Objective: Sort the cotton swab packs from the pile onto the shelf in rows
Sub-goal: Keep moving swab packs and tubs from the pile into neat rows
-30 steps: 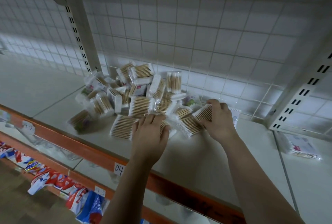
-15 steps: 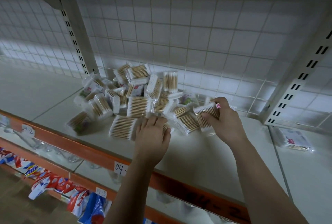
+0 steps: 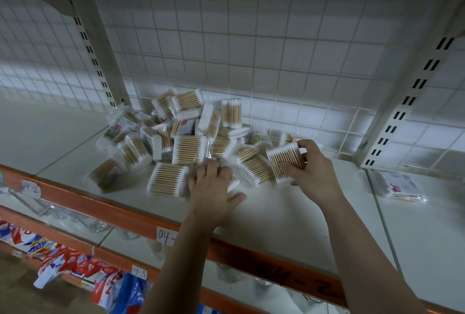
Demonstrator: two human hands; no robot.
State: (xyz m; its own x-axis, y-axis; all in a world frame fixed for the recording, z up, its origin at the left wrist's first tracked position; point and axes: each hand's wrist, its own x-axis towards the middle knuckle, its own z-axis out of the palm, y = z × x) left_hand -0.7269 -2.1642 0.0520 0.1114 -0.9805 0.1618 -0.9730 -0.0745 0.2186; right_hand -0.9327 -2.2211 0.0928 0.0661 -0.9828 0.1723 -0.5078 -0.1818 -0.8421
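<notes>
Pack (image 3: 285, 162): pinched in our right hand (image 3: 312, 175), beside pile (image 3: 181, 147)'s right edge; left hand (image 3: 214, 188) rests on pile's front, grip unclear.

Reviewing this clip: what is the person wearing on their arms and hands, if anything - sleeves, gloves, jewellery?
Nothing that shows. The left hand and the right hand are ungloved, with no ring, watch or bracelet visible. Both forearms are uncovered down to the bottom edge of the picture, so no sleeve is in view. Motion blur could hide small details.
</notes>
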